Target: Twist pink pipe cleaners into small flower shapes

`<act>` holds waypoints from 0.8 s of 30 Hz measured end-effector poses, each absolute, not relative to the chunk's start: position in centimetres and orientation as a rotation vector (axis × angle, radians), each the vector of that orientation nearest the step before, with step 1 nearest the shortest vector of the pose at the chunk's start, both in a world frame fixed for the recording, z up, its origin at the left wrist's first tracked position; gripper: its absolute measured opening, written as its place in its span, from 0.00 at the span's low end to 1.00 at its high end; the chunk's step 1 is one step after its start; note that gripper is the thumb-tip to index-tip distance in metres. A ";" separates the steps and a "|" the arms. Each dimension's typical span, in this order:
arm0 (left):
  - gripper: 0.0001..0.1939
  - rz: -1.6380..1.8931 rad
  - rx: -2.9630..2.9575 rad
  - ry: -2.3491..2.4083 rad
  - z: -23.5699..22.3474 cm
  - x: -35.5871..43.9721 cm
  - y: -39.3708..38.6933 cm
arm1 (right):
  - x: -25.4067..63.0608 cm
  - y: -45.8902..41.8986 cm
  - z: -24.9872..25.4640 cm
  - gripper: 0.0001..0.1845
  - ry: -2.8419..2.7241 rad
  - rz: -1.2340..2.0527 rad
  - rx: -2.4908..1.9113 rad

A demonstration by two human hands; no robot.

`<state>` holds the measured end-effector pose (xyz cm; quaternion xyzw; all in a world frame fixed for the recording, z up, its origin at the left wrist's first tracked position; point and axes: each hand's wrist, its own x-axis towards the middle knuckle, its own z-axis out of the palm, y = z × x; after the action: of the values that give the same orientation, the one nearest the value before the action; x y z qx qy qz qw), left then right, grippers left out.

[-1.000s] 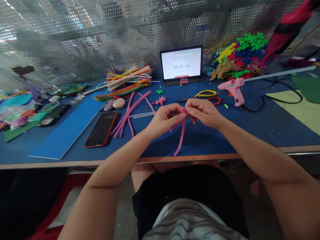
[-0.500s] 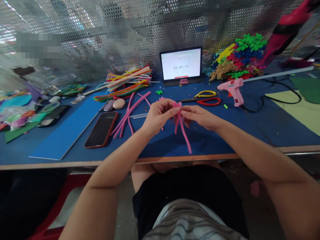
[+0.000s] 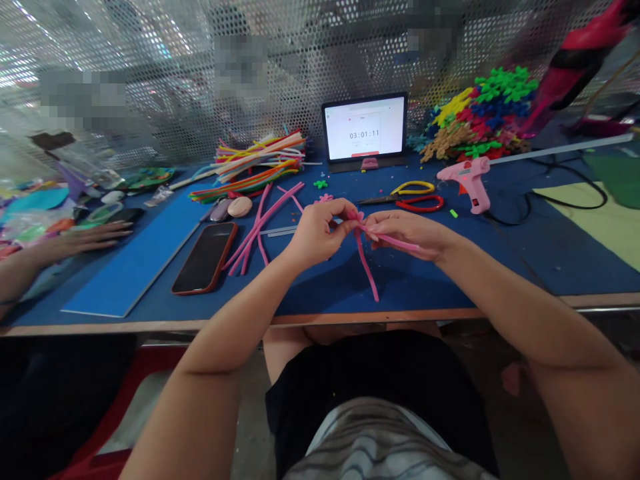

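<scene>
A pink pipe cleaner [image 3: 369, 270] is pinched between both my hands above the blue table top [image 3: 505, 253]. My left hand [image 3: 316, 233] is closed on its small looped top. My right hand [image 3: 409, 233] is closed on one strand, which lies sideways across its fingers. The other strand hangs down toward the table's front edge. More loose pink pipe cleaners [image 3: 260, 223] lie just left of my left hand.
A phone [image 3: 205, 257] and a blue foam sheet [image 3: 137, 257] lie to the left. A tablet [image 3: 365, 128], a bundle of coloured pipe cleaners [image 3: 255, 163], pliers [image 3: 413, 195], a pink glue gun [image 3: 467, 180] and a pile of finished flowers [image 3: 475, 113] stand behind. Another person's hand [image 3: 83, 239] rests far left.
My right hand has pulled one strand of the pipe cleaner out sideways to the right. Another person's hand has come in at the far left.
</scene>
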<state>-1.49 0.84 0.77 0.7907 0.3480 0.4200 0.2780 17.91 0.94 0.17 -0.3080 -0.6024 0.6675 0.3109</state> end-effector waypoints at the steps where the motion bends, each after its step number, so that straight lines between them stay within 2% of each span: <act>1: 0.08 1.140 2.098 0.897 0.7 -1.4 0.9 | 17.9 0.8 0.2 0.05 -1.596 1.761 -0.796; 5: 0.11 1.169 1.818 0.700 0.4 -1.2 1.2 | 17.8 0.1 0.4 0.13 -1.731 1.622 -0.730; 9: 0.14 1.202 1.666 0.569 0.2 -1.1 1.4 | 17.7 -0.1 0.2 0.20 -1.955 1.262 -0.684; 11: 0.14 1.206 1.638 0.571 0.0 -1.0 1.5 | 17.6 0.0 0.0 0.18 -2.070 0.899 -0.661; 16: 0.19 1.185 1.586 0.683 -0.3 -0.7 1.3 | 17.6 -0.3 -0.4 0.12 -2.240 -0.264 -0.734; 19: 0.19 1.205 1.646 0.759 -0.4 -0.5 1.1 | 17.4 -0.9 -0.4 0.14 -2.282 -0.670 -0.819; 22: 0.18 1.257 1.676 0.802 -0.4 -0.5 1.0 | 17.1 -1.3 -0.6 0.13 -2.315 -0.753 -0.811; 24: 0.17 1.271 1.700 0.801 -0.3 -0.6 0.9 | 17.0 -1.3 -0.8 0.11 -2.308 -0.583 -0.820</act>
<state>-0.56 0.95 -0.31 0.6790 0.3200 0.5078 0.4228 16.95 -1.30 -0.82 -0.3100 -0.8724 -0.2203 0.3071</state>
